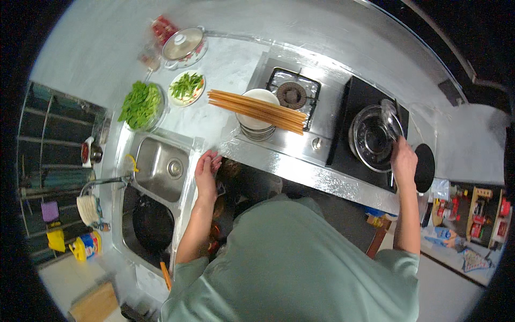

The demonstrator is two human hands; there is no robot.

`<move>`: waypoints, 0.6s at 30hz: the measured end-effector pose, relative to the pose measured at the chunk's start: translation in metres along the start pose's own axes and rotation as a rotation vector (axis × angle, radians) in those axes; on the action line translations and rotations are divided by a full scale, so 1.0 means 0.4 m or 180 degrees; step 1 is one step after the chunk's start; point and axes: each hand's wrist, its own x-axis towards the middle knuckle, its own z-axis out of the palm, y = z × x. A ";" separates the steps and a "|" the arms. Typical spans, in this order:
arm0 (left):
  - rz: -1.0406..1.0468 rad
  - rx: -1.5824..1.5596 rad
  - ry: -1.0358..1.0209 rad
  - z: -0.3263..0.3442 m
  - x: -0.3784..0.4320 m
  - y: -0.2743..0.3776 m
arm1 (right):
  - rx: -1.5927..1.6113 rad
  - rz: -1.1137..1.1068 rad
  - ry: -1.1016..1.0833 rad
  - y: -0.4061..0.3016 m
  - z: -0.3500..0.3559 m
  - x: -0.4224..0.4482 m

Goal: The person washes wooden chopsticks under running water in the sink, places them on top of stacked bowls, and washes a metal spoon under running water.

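Note:
At the right, my right hand (404,161) is closed on the handle of a metal ladle (389,114), whose bowl is at the far side of a pot (374,139) on the black cooktop. The pot looks glassy or wet inside; its contents are unclear. My left hand (208,167) hangs by the counter edge beside the sink, fingers loosely curled, holding nothing. Between the hands, a bundle of wooden chopsticks (257,110) lies across a stack of white bowls (257,133) next to the gas burner (292,95).
Leafy greens (141,105) fill a bowl near the double sink (163,167). Beyond are a plate of chopped greens (186,87) and a lidded enamel pot (185,47). A black wok (153,223) sits in the nearer basin. A round black lid or pan (424,168) is at the right.

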 end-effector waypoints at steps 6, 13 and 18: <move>0.0029 0.0158 0.0024 -0.051 -0.059 -0.030 | 0.0522 -0.0846 0.0497 -0.228 -0.176 -0.008; 0.0136 -0.0368 -0.0512 -0.087 -0.158 -0.039 | 0.1671 -0.2125 -0.0038 -0.701 -0.189 -0.083; 0.0540 -0.1417 0.0048 -0.250 -0.225 -0.016 | 0.1819 -0.2838 -0.0791 -1.030 -0.119 -0.165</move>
